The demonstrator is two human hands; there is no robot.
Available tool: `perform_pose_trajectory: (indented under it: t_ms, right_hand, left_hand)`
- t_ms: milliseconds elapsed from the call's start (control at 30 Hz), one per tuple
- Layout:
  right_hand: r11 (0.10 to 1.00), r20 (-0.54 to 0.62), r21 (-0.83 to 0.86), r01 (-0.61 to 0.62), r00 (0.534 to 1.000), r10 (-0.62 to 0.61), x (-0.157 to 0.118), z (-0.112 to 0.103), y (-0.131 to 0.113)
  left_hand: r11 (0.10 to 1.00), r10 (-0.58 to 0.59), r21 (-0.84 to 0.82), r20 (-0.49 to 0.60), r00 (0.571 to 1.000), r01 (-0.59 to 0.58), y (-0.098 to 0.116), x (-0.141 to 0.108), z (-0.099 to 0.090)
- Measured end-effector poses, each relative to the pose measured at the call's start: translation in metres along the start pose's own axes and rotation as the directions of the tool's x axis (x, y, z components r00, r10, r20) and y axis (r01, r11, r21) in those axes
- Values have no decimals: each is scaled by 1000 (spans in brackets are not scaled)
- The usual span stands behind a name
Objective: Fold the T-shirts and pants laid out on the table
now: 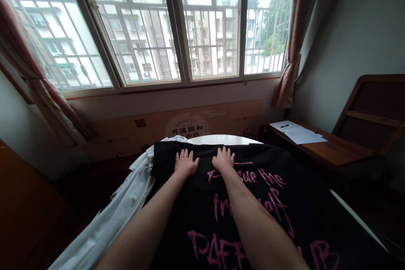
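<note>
A black T-shirt [272,228] with pink lettering lies spread over a white table [221,139]. Near its far edge, my left hand [186,163] rests flat on the cloth, fingers spread. To the right of it, my right hand [224,159] also lies flat on the shirt, over the start of the top lettering. Neither hand grips anything. My right forearm hides part of the print. White cloth [126,202] hangs along the left side of the table, next to the shirt.
A dark wooden chair [370,122] stands at the right beside a wooden surface with white papers [297,131] and a pen on it. Beyond the table is a wall under a wide barred window [186,80]. Curtains [289,80] hang at both ends.
</note>
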State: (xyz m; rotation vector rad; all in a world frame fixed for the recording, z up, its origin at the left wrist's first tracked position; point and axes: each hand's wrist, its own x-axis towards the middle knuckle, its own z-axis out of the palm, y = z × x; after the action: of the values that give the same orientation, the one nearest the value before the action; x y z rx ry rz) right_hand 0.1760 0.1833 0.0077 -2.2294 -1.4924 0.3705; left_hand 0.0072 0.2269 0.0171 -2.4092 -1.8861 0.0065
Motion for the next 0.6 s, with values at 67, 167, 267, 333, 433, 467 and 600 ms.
perform_pose_trajectory:
  t_ms: [67,167,267,333,433,467,600]
  right_hand:
    - [999,14,-45,12,1000,-11,-1,9,2]
    - [997,18,-81,15,1000,-14,-2,13,2]
    - [996,25,-90,16,1000,-14,-2,13,3]
    - [996,15,-86,20,1000,-19,-2,13,3]
    - [998,-21,-58,18,1000,-19,-3,14,4]
    - [999,-35,-43,16,999,-17,-4,14,4]
    - [1000,-65,-5,11,998,-11,-7,12,3]
  left_hand:
    - [1000,2,23,-63,998,-1,3,-5,-3]
    - [997,75,47,-171,982,-68,16,-22,-7]
    - [991,122,-55,-66,990,-125,31,-49,-6]
    - [987,113,-118,31,993,-108,36,-65,-2]
    - [987,97,-135,54,994,-89,37,-78,2]
    - [987,92,-135,49,995,-85,36,-80,2]
    - [989,73,-130,43,996,-66,35,-79,1]
